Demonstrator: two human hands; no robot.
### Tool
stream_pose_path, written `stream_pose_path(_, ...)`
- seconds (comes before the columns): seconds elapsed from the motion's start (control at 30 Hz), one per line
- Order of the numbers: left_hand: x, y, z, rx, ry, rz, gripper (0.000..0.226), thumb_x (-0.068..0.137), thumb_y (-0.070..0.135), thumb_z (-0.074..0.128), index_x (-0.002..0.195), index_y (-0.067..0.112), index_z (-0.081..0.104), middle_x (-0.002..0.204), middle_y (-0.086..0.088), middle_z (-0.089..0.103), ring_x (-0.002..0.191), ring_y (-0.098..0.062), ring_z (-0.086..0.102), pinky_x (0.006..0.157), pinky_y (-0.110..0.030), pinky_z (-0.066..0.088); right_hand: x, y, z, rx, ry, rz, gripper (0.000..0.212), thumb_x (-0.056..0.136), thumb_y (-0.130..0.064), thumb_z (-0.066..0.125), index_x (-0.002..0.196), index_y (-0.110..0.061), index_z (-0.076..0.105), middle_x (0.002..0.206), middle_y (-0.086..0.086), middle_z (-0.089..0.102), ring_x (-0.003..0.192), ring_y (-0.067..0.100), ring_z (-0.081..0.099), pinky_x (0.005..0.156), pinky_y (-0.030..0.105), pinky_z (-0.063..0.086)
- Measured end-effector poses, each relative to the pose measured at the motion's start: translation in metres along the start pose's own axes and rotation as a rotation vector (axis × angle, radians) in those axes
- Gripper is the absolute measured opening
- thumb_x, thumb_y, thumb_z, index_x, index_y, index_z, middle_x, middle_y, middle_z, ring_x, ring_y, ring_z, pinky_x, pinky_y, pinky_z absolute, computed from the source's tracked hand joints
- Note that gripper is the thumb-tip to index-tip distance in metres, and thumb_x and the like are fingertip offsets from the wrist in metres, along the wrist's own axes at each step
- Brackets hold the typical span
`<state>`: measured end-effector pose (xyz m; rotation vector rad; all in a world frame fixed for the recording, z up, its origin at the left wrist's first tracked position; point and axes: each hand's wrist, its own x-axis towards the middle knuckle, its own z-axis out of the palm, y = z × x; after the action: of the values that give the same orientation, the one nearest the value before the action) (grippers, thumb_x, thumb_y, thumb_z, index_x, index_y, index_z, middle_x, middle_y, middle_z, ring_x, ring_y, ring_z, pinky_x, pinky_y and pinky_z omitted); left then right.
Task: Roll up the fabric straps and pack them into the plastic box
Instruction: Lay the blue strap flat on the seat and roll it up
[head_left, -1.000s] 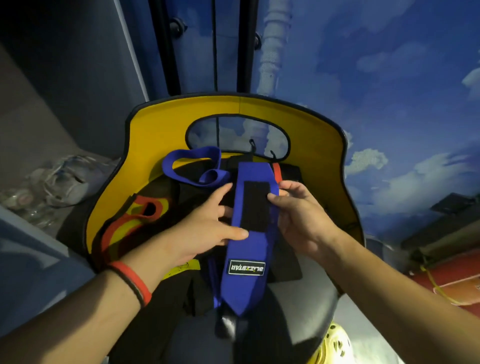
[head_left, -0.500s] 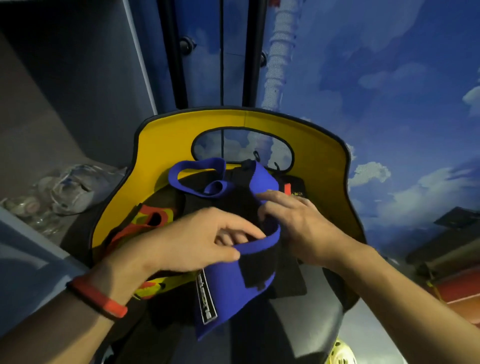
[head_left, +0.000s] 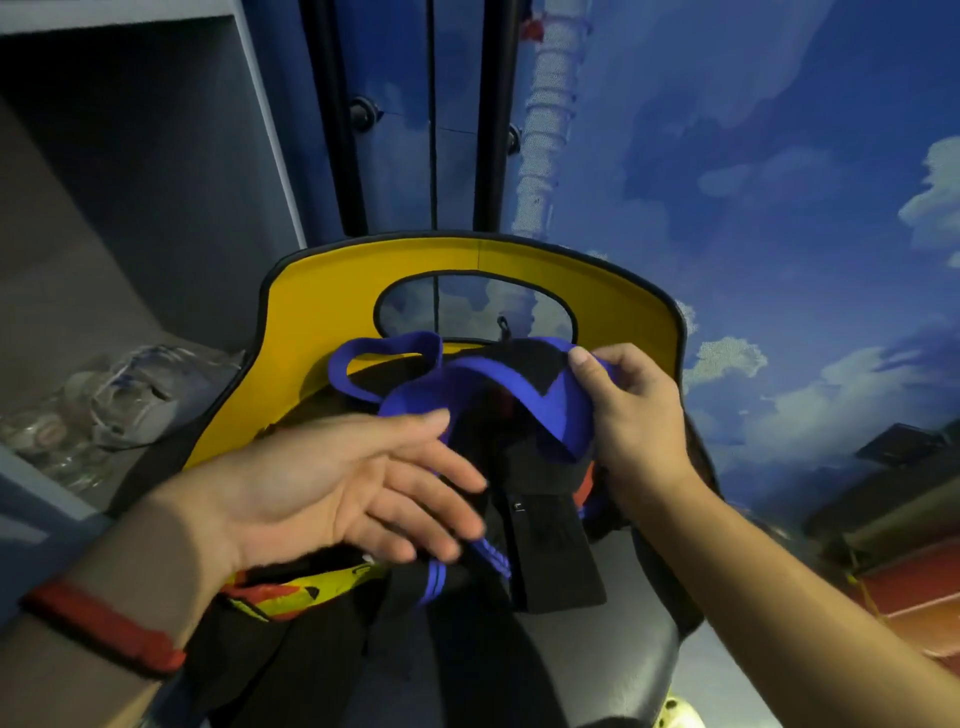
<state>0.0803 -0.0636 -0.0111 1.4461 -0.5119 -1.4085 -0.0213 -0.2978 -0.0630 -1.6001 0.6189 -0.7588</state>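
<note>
A blue strap (head_left: 561, 410) of soft fabric, faced with a black fastening patch, is held bent into an arch above the seat of a yellow-backed chair (head_left: 322, 312). Its upper edge is pinched by the right hand (head_left: 634, 415). A narrow blue loop (head_left: 387, 345) is seen at its left end, curled open. Beneath it a black strap (head_left: 550, 551) is laid flat on the seat. A yellow-and-red strap (head_left: 311, 587) is seen at the lower left, partly covered.

blue strap (head_left: 550, 410): partly behind left hand (head_left: 363, 483) | right forearm (head_left: 779, 613): cut off by edge
</note>
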Motion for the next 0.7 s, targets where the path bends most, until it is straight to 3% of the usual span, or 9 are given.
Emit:
stream_pose_path(0.07,0.007,-0.004,0.008,0.025,0.011,-0.029,0.062,0.089,0.062,0.062,0.134,0.02,0.062,0.131,-0.007,0.07,0.115,-0.024,0.07,0.082,-0.035,0.062,-0.002,0.001,0.008,0.186,0.006,0.136,0.019,0.095,-0.029,0.071,0.083,-0.015,0.067,0.089,0.018,0.072,0.084,0.034,0.066,0.085,0.051,0.055)
stream_pose_path(0.17,0.028,-0.009,0.01,-0.143,0.326,0.086,0.052,0.086,0.055,0.061,0.132,0.031,0.062,0.131,0.001,0.07,0.121,-0.021,0.066,0.102,-0.046,0.053,-0.013,-0.006,0.011,0.201,-0.165,0.2,0.022,0.096,-0.026,0.067,0.091,-0.004,0.065,0.092,0.026,0.07,0.082,0.03,0.066,0.074,0.042,0.055)
stream_pose_path(0.23,0.042,-0.008,0.004,-0.373,0.464,0.214,0.05,0.09,0.043,0.063,0.136,0.024,0.061,0.126,-0.003,0.073,0.115,-0.023,0.07,0.095,-0.043,0.056,-0.021,-0.011,0.008,0.086,-0.33,0.138,0.032,0.098,-0.029,0.064,0.092,0.003,0.061,0.091,0.022,0.071,0.083,0.028,0.072,0.067,0.037,0.06)
stream_pose_path(0.3,0.05,-0.005,-0.005,-0.541,0.564,0.334,0.059,0.097,0.019,0.064,0.152,0.024,0.042,0.115,-0.004,0.077,0.1,-0.021,0.076,0.076,-0.036,0.06,-0.03,-0.01,0.005,-0.171,-0.458,-0.028,0.04,0.099,-0.039,0.061,0.088,-0.001,0.059,0.082,0.016,0.069,0.08,0.028,0.071,0.065,0.043,0.059)
stream_pose_path(0.37,0.053,-0.006,-0.012,-0.518,0.617,0.369,0.078,0.095,-0.001,0.062,0.158,0.028,0.027,0.109,0.001,0.078,0.093,-0.017,0.077,0.067,-0.033,0.061,-0.038,-0.005,0.002,-0.531,-0.561,-0.277,0.046,0.099,-0.055,0.053,0.082,-0.013,0.06,0.079,0.004,0.066,0.078,0.019,0.063,0.071,0.044,0.052)
stream_pose_path(0.43,0.055,-0.008,-0.017,-0.375,0.612,0.365,0.081,0.091,-0.01,0.06,0.158,0.028,0.033,0.125,0.006,0.071,0.102,-0.015,0.074,0.071,-0.031,0.061,-0.047,0.001,0.006,-0.649,-0.685,-0.374,0.043,0.1,-0.059,0.046,0.096,-0.021,0.066,0.101,-0.01,0.067,0.1,0.009,0.061,0.091,0.037,0.048)
stream_pose_path(0.5,0.057,-0.009,-0.019,-0.301,0.584,0.394,0.073,0.092,-0.011,0.058,0.152,0.028,0.045,0.138,0.009,0.064,0.113,-0.014,0.07,0.077,-0.029,0.061,-0.054,0.003,0.006,-0.445,-0.865,-0.115,0.038,0.099,-0.053,0.056,0.129,-0.03,0.059,0.124,-0.016,0.066,0.118,0.003,0.06,0.101,0.034,0.049)
stream_pose_path(0.57,0.056,-0.007,-0.018,-0.3,0.588,0.441,0.066,0.094,-0.011,0.055,0.146,0.028,0.052,0.128,0.015,0.069,0.114,-0.012,0.07,0.083,-0.03,0.06,-0.057,0.007,0.002,-0.413,-1.015,0.08,0.055,0.094,-0.041,0.069,0.144,-0.038,0.045,0.134,-0.021,0.062,0.123,-0.002,0.058,0.105,0.031,0.049)
stream_pose_path(0.7,0.056,-0.006,-0.024,-0.255,0.643,0.487,0.065,0.094,-0.013,0.054,0.146,0.027,0.054,0.128,0.009,0.07,0.115,-0.014,0.07,0.091,-0.037,0.058,-0.056,0.017,-0.003,-0.509,-1.098,0.292,0.028,0.1,-0.015,0.061,0.127,-0.021,0.061,0.12,-0.005,0.071,0.108,0.01,0.068,0.097,0.038,0.056)
